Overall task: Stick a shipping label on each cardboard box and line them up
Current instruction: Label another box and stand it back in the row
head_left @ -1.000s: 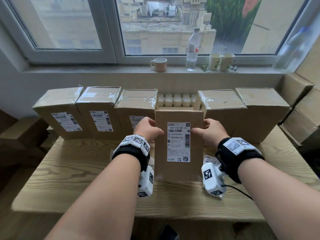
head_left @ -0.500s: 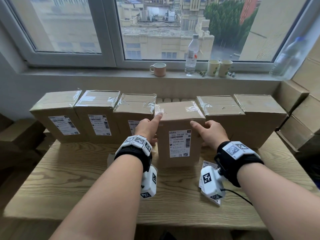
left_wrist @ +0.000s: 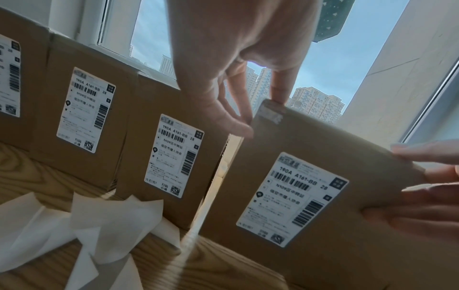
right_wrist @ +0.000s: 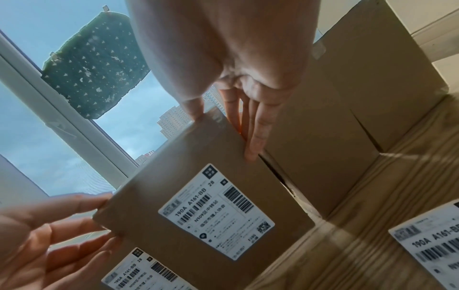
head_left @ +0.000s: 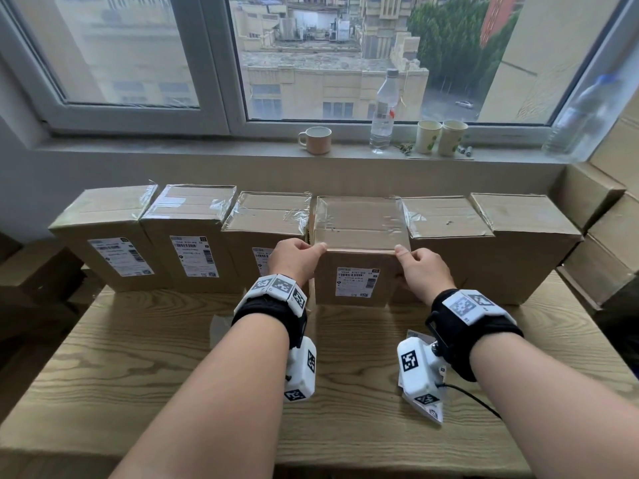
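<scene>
4th box [head_left: 358,271], labelled, is gripped at top corners by left hand [head_left: 294,259] & right hand [head_left: 420,267] in the row; two right-hand boxes [head_left: 498,257] appear unlabelled, judged approx. two-thirds done.

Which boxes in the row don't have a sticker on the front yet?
The two cardboard boxes at the right end, fifth box and sixth box, show bare brown fronts. The four to their left each carry a white shipping label, including the held box.
</scene>
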{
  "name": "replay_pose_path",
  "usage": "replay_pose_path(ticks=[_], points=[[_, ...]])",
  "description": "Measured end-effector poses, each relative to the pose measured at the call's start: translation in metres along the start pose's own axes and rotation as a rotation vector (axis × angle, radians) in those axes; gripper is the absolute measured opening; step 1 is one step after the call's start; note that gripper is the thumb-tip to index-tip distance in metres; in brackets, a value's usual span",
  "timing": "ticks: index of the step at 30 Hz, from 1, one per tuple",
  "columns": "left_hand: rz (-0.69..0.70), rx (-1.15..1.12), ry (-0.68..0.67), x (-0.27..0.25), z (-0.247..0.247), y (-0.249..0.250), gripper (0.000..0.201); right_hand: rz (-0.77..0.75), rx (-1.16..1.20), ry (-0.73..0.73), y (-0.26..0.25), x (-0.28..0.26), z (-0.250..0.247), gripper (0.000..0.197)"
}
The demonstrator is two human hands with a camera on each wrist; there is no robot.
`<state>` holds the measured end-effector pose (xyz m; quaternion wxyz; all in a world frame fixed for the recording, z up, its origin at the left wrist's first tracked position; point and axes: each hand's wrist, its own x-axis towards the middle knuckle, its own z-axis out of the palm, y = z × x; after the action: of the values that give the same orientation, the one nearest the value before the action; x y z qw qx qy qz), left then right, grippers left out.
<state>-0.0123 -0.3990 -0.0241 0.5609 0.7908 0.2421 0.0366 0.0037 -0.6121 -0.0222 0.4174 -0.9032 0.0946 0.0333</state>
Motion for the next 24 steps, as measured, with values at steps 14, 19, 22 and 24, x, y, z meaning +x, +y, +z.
replay_pose_path(ticks=[14, 19, 22, 24], points=[[-0.015, 0.182, 0.197, 0.028, 0.02, 0.007, 0.024, 0.005, 0.135, -0.04, -0.003, 0.032, 0.02, 0.039], [-0.044, 0.178, 0.272, 0.034, 0.031, 0.01, 0.032, 0.045, 0.218, -0.067, -0.003, 0.034, 0.022, 0.051], [-0.044, 0.168, 0.291, 0.035, 0.035, 0.011, 0.032, 0.042, 0.267, -0.09, 0.008, 0.042, 0.023, 0.058], [-0.051, 0.129, 0.267, 0.037, 0.04, 0.008, 0.028, 0.027, 0.285, -0.084, 0.016, 0.045, 0.02, 0.047]])
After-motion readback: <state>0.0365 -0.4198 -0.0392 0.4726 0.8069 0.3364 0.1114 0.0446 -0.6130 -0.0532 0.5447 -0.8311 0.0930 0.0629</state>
